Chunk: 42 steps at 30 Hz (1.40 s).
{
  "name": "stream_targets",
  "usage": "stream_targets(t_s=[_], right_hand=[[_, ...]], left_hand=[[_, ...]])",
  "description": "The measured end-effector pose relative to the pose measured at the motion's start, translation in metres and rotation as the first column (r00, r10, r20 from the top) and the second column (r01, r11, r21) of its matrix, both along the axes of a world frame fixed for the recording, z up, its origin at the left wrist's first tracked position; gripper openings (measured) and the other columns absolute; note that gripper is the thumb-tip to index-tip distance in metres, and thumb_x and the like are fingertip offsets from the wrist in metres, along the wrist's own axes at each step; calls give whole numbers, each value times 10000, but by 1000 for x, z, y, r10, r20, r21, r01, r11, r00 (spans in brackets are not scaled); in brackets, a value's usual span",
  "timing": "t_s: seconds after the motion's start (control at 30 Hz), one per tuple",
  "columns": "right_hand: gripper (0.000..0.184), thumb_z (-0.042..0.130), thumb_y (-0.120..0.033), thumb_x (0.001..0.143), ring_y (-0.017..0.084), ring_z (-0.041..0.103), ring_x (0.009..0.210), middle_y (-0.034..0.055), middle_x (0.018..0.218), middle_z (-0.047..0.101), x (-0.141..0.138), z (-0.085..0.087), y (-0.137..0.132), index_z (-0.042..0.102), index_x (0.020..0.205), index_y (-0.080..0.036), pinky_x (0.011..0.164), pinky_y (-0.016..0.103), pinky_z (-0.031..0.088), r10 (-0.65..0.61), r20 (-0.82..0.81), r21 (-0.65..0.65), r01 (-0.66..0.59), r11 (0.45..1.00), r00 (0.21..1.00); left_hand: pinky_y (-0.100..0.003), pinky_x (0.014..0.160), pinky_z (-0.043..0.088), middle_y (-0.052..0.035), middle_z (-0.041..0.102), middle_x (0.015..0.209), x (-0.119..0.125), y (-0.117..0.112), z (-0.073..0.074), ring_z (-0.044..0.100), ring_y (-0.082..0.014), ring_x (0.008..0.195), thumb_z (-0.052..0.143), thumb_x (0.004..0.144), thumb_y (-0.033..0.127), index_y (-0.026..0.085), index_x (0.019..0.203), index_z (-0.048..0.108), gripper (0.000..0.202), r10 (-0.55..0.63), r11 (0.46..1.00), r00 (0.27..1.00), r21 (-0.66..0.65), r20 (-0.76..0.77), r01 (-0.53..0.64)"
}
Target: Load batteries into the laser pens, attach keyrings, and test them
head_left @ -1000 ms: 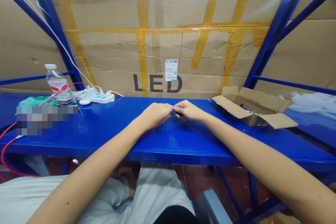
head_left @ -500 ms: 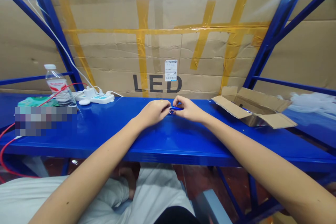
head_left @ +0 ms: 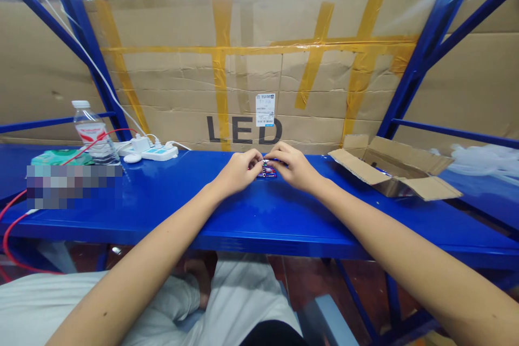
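Observation:
My left hand and my right hand meet over the middle of the blue table. Between them lies a small row of shiny blue-and-red cylinders, with silvery ends. They resemble slim batteries, but are too small to name for sure. The fingers of my left hand are closed in a pinch at the row's left end. From the right, my right hand's thumb and fingers press together at the upper edge of the row. Fingertips hide part of the cylinders.
An open cardboard box with something blue inside stands at the right. White plastic wrapping lies beyond it. At the left are a water bottle, a green packet, a white power strip and a red cable. Large cardboard closes the back.
My right hand has shifted slightly right and turned over the row. More of the cylinders shows below the fingers, lying side by side. The view has moved slightly.

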State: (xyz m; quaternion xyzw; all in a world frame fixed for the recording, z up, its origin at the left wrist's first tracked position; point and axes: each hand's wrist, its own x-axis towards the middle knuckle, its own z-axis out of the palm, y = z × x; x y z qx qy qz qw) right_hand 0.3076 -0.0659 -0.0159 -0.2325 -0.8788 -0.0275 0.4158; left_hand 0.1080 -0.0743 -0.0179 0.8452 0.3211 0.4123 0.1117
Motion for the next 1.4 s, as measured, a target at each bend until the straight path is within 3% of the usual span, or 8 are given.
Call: stream_targets(t_s=[0.13,0.4,0.6,0.77,0.97,1.17,1.27,1.4], right_hand=[[129,533,-124,862,196,513,858,73,939,507,0,0,-2,551,975,-186,762,348,463,-28,29,38,27,999,999],[123,462,-87,892,170,482,782,50,860,489,3,-1,-1,535,906,-185,705,310,428,66,59,107,-72,992,996],[83,536,-130,871,159,487,710,23,754,501,1,4,-5,578,820,-180,651,299,401,81,-6,16,-81,997,997],[70,608,-189,837,165,532,725,27,728,574,0,7,-7,616,769,-176,681,307,418,67,-57,-159,-75,984,996],[133,646,-285,802,155,568,710,29,739,625,1,7,-6,631,744,-167,657,290,442,45,-102,-432,-85,898,994],[160,639,-311,788,87,483,452,5,657,616,1,8,-10,594,761,-159,438,233,359,-20,-127,-635,-66,770,992],[157,616,-308,795,74,461,377,-5,640,603,1,9,-11,579,758,-160,379,230,332,-19,-107,-684,-60,727,994],[166,600,-314,799,83,472,357,-23,583,570,2,10,-9,574,739,-161,360,227,322,1,-87,-693,-61,719,996]], left_hand=[[-228,543,462,10,636,662,0,-1,0,594,-105,533,501,867,233,173,836,539,77,-38,998,998,-57,53,41],[-200,483,424,38,608,620,0,-7,2,545,-81,467,480,880,245,177,850,522,86,-76,991,996,-106,42,80],[-199,522,399,49,565,591,0,-8,2,526,-83,512,472,888,210,179,836,522,79,-42,998,998,51,-55,44],[-219,562,393,8,608,680,0,-6,1,547,-103,585,466,899,185,171,858,541,87,33,980,984,198,-176,2],[-257,641,433,-51,664,810,0,-5,-3,613,-147,700,443,934,211,161,905,555,126,104,957,948,291,-302,-13],[-275,657,448,-79,678,855,0,-5,-5,639,-172,738,419,954,219,147,952,550,150,139,947,926,321,-351,-21],[-279,666,458,-77,678,864,1,-6,-6,649,-179,761,405,960,225,154,962,548,159,163,943,908,330,-385,-29],[-278,677,465,-75,680,875,1,-7,-5,658,-179,782,395,966,228,158,974,546,167,177,942,896,332,-408,-35]])
